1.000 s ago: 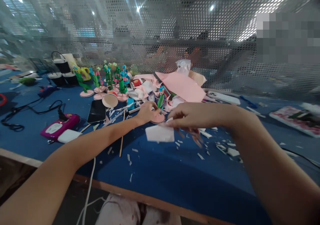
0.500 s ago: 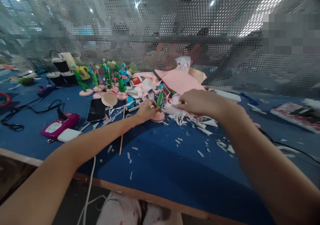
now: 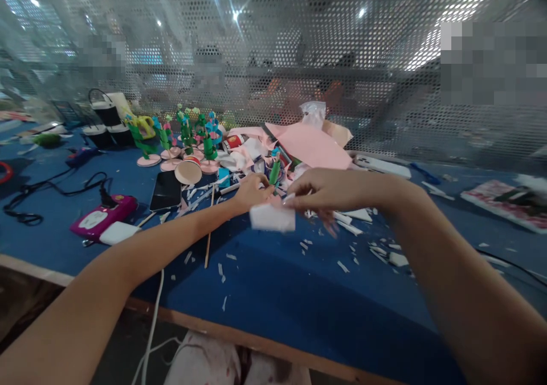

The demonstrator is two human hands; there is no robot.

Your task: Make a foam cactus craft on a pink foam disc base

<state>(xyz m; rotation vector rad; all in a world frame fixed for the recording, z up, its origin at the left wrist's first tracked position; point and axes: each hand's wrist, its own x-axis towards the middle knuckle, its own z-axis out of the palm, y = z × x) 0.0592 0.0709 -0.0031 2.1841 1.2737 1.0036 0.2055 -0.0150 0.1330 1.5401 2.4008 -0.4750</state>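
My left hand (image 3: 253,192) is closed at the lower part of a small paper plant (image 3: 274,171), a green rolled stem with a blue top. Its pink round base is mostly hidden behind a white piece of paper (image 3: 272,218). That paper, blurred by motion, is pinched between the thumb and a finger of my right hand (image 3: 318,188), just in front of the plant. The other fingers of this hand hang loose over paper scraps (image 3: 348,225).
Several finished-looking paper plants (image 3: 209,146) on pink discs stand at the back left, beside a phone (image 3: 166,190). A purple power adapter (image 3: 105,220) and a wooden stick (image 3: 209,231) lie nearer. Pink paper (image 3: 314,144) tops a pile by the perforated screen (image 3: 384,89).
My right hand has come down and toward me from the scrap pile and now holds the white piece of paper. My left hand stays at the paper plant.
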